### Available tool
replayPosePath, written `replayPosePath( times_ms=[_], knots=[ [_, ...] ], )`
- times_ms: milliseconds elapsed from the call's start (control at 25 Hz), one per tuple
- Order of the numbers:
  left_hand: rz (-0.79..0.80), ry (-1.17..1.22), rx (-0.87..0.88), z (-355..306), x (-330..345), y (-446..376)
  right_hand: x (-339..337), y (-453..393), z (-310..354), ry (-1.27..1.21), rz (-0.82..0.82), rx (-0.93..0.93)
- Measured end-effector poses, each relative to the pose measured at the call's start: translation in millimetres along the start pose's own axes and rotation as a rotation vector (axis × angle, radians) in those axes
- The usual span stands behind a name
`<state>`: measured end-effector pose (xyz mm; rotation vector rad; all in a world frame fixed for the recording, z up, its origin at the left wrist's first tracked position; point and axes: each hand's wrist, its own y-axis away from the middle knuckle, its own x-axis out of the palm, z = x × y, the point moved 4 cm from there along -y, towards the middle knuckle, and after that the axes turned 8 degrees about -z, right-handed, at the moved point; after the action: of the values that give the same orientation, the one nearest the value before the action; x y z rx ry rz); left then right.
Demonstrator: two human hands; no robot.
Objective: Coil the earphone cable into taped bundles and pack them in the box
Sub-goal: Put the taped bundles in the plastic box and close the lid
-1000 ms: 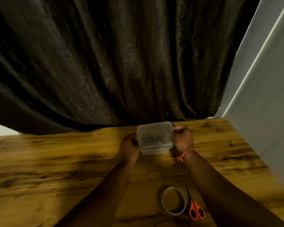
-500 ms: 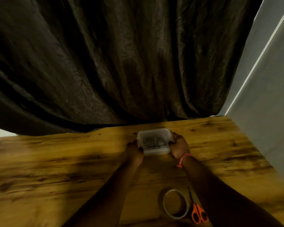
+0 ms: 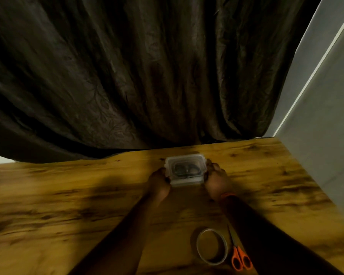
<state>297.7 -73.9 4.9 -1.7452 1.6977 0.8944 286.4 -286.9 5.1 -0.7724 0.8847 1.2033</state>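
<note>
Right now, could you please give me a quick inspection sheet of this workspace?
Surface: wooden table, dark grain streaks.
Job's things: clear plastic box, lid on, dark coils visible inside; tape roll and orange-handled scissors at the near edge.
Clutter: nothing seen.
Hands: left hand and right hand grip the box from either side.
Cables: none loose; only the coils in the box.
Surroundings: dark curtain behind, grey wall to the right.
</note>
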Motion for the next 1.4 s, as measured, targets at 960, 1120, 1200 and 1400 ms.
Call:
replayPosePath(
  times_ms=[960,1120,1200,1400],
  knots=[
    [0.297,-0.663,1.29,21,84,211,-11,245,-109,0.216,-0.256,-0.529],
    [0.331,-0.666,1.125,-12,92,191,-10,230,-136,0.219,-0.193,-0.447],
    [0.33,-0.587,1.031,-36,100,178,-12,204,-147,0.183,-0.178,-0.464],
    [0.294,-0.495,0.783,-94,124,133,-32,124,-153,0.154,-0.3,-0.278]
  ],
)
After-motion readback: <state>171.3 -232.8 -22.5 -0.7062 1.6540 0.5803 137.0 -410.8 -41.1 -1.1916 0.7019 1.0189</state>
